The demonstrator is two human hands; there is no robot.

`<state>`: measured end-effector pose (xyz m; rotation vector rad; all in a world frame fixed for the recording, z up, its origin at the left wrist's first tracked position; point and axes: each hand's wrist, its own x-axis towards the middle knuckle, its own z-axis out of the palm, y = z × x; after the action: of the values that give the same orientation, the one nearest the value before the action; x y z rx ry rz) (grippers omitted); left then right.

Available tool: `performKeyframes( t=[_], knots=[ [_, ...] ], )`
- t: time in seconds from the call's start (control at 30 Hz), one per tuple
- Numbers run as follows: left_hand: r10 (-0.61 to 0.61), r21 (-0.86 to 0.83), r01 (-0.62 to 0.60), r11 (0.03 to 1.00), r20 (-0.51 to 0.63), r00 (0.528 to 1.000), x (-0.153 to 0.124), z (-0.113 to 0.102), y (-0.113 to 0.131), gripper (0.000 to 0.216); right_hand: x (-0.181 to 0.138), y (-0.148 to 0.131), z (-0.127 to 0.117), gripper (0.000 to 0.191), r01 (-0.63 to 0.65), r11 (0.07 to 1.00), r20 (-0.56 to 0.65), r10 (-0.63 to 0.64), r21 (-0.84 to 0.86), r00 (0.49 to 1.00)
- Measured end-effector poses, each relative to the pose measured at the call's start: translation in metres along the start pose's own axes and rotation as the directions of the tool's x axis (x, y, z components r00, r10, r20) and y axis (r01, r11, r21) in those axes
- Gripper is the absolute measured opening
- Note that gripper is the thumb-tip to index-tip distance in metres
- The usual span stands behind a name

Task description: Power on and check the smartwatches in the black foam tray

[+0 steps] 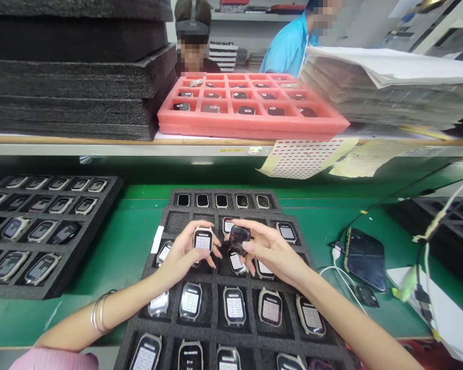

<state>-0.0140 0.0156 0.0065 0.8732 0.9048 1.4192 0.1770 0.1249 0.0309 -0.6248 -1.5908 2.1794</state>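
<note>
My left hand grips a strapless smartwatch in a light case, its lit screen showing a white page of text. In my right hand is a dark watch-shaped piece, pinched between thumb and fingers; whether its front or back faces me I cannot tell. Both hands hover over a black foam tray divided into compartments. Several smartwatches lie in it, most with white lit screens, such as one near the middle. One compartment at the upper left of the tray holds no watch.
Another foam tray of watches lies at left. A black phone-like device with white cables sits at right. On the shelf above are a pink foam tray, black foam stacks and plastic trays. Two people are behind.
</note>
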Motion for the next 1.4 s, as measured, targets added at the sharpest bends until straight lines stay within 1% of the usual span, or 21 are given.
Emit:
performKeyframes(
  t=[0.1, 0.2, 0.37, 0.43, 0.57, 0.7, 0.87, 1.07, 1.3, 1.4],
  knots=[
    [0.014, -0.031, -0.016, 0.999, -0.055, 0.998, 0.0014, -0.0001, 0.0020, 0.036, -0.0001, -0.0013, 0.0024, 0.051, 0.038, 0.997, -0.002, -0.038, 0.070, 0.999],
    [0.015, -0.046, -0.019, 0.999, -0.084, 0.996, 0.0022, 0.0012, 0.0042, 0.035, 0.0000, -0.0025, 0.0039, 0.048, 0.038, 0.994, -0.025, -0.035, 0.101, 0.999],
    [0.017, -0.058, -0.020, 0.998, -0.066, 0.998, 0.0013, 0.0025, 0.0049, 0.035, -0.0013, -0.0026, 0.0029, 0.046, 0.010, 0.993, -0.041, -0.005, 0.119, 0.999],
    [0.016, -0.056, -0.019, 0.998, -0.054, 0.998, 0.0009, 0.0020, 0.0044, 0.035, -0.0025, -0.0027, 0.0023, 0.044, 0.008, 0.993, -0.027, -0.005, 0.122, 1.000],
    [0.017, -0.052, -0.019, 0.998, -0.041, 0.999, 0.0011, 0.0009, 0.0033, 0.036, -0.0044, -0.0040, 0.0012, 0.048, 0.002, 0.989, 0.011, -0.004, 0.146, 1.000],
    [0.016, -0.054, -0.018, 0.998, -0.040, 0.999, 0.0015, 0.0007, 0.0028, 0.037, -0.0047, -0.0066, 0.0014, 0.045, -0.033, 0.989, 0.042, 0.027, 0.143, 0.999],
    [0.011, -0.059, -0.013, 0.998, -0.040, 0.999, 0.0017, 0.0005, 0.0033, 0.037, -0.0051, -0.0094, 0.0033, 0.047, -0.031, 0.988, 0.017, 0.028, 0.154, 0.999],
    [0.011, -0.062, -0.013, 0.998, -0.036, 0.999, 0.0011, 0.0007, 0.0030, 0.037, -0.0056, -0.0077, 0.0003, 0.045, -0.031, 0.993, 0.026, 0.028, 0.113, 0.999],
    [0.019, -0.052, -0.021, 0.998, -0.027, 0.999, 0.0012, 0.0010, 0.0030, 0.037, -0.0057, -0.0032, -0.0037, 0.050, -0.050, 0.995, 0.051, 0.046, 0.085, 0.998],
    [0.022, -0.045, -0.023, 0.999, -0.023, 1.000, 0.0009, 0.0012, 0.0032, 0.036, -0.0060, -0.0037, -0.0039, 0.045, -0.048, 0.997, 0.067, 0.043, 0.063, 0.997]
  ],
)
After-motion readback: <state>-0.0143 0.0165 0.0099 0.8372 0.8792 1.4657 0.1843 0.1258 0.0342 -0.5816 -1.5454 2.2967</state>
